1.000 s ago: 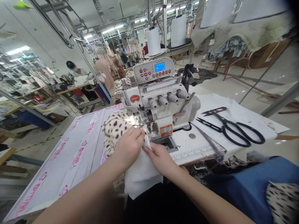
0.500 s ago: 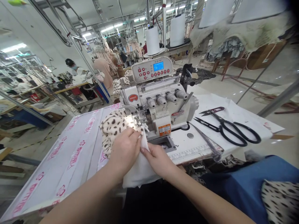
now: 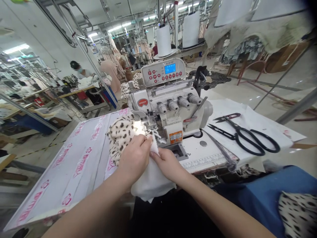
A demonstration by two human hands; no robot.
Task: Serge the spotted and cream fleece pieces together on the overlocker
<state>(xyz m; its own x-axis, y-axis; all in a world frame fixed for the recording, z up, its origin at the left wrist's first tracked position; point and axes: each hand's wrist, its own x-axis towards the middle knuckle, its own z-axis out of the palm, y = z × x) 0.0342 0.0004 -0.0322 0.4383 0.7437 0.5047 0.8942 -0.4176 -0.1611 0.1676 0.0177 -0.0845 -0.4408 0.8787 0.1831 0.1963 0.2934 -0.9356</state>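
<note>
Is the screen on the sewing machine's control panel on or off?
On: the screen glows blue, with pale characters showing, on the control panel atop the sewing machine.

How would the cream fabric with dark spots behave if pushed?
The cream spotted fabric seems floppy, given its loose folds beside the left hand. Already rumpled, it would probably bunch further. Its edge might drag where it meets the white sewing machine.
</note>
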